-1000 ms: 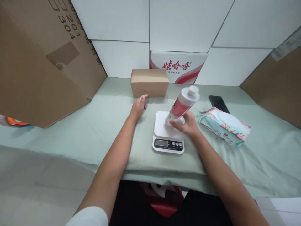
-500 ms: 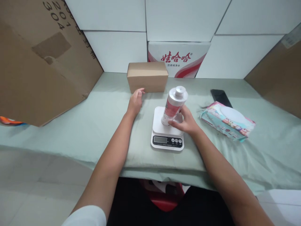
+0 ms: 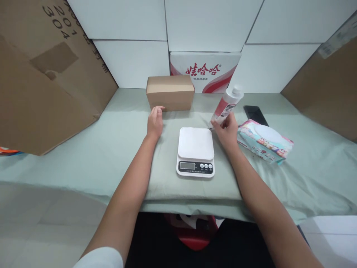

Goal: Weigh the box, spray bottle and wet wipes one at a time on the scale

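Observation:
In my right hand (image 3: 227, 130) is a white and pink bottle (image 3: 225, 106) with a pale cap, gripped low on its body and tilted to the right. It is beside the white digital kitchen scale (image 3: 196, 143), near the far right corner of its platform. Nothing stands on the scale, and its small display looks blank. My left hand (image 3: 155, 123) rests on the cloth, fingers loosely bent and holding nothing. Its fingertips are close to the front of a small brown cardboard box (image 3: 170, 96); I cannot tell whether they touch it.
A wipes packet (image 3: 264, 141) and a black phone (image 3: 256, 115) lie to the right on the green cloth (image 3: 119, 160). Large cardboard panels (image 3: 50, 93) border both sides. White boxes, one with red print (image 3: 205, 72), line the back.
My right hand has lifted the bottle off the scale and moved it right and away from me, tilting it further. My left hand stays near the brown box. The view has shifted slightly.

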Demonstrator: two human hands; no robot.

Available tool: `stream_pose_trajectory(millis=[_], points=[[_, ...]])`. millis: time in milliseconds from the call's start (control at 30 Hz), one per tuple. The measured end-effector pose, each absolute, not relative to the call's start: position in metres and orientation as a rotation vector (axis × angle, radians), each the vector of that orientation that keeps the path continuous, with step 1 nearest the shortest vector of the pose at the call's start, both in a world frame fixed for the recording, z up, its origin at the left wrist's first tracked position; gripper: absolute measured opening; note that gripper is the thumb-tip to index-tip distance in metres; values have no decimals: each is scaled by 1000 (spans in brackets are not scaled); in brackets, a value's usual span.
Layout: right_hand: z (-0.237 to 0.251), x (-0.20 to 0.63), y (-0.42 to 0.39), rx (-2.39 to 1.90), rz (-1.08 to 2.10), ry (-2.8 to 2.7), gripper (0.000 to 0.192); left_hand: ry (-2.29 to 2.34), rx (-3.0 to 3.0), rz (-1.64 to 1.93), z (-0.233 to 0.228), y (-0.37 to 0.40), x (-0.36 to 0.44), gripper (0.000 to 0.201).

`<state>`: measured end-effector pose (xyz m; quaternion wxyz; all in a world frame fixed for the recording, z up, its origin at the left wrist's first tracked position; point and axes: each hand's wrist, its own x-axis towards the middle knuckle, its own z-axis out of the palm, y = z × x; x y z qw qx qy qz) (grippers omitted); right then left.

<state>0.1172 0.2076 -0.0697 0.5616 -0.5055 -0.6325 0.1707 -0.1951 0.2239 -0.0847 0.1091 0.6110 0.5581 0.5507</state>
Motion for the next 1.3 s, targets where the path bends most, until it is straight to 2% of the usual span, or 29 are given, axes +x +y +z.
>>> stream_pose_trajectory(millis=[467,533,700,867,967,1100,1200,1300], points=[[-90,122,226,-1306,379,-1435,47,1653,1758,1579,-84,221,-194,76],[-91,123,226,-1311,380,-1432,54,1665,1759,1568,-84,221,-194,77],[-96,125,228,-1326,387,-1338,86,1666,1733,1577,-83,221,-193,80],[-95,122,226,-1346,453,-1275,99,1661,1727,1580,-84,221,-193,80],[-79,118,204,-1294,483,-1248,96,1655,1755,1608,-79,217,-192,78],[-38,127,147,-1160,332,-1271,76,1500,1877,1652,-52,191,-170,69],[-12,164,111,-1222,39,-1241,66,1268,2004,1571,-21,160,-122,57],[-10,221,99,-1408,-49,-1160,56,1076,1977,1309,3,144,-50,43]])
